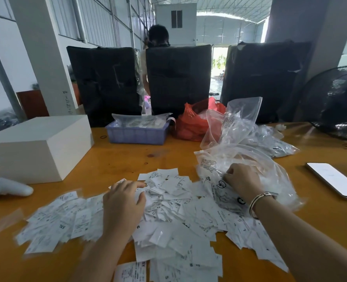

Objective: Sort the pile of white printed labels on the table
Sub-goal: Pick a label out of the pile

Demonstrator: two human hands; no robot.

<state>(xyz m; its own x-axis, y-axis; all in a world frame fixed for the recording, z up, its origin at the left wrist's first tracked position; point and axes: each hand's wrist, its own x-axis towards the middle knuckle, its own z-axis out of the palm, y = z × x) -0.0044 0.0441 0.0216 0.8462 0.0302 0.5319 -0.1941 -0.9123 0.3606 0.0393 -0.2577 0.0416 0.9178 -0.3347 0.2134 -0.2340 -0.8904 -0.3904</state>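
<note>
A wide pile of white printed labels [168, 216] lies spread over the near part of the wooden table [127, 157]. My left hand [123, 204] lies flat on the pile's middle, fingers stretched toward the far side. To the right, my right hand [242, 184] has its fingers curled and pinches a clear printed plastic bag [215, 169] that lies at the pile's right edge. A bracelet sits on that wrist.
A white box [36, 147] stands at the left, a white controller [7, 189] in front of it. Behind the pile are a blue crate [137, 134], a red bag [190, 123] and more clear bags [249, 129]. A phone [335, 180] lies right, a fan [335, 104] behind it.
</note>
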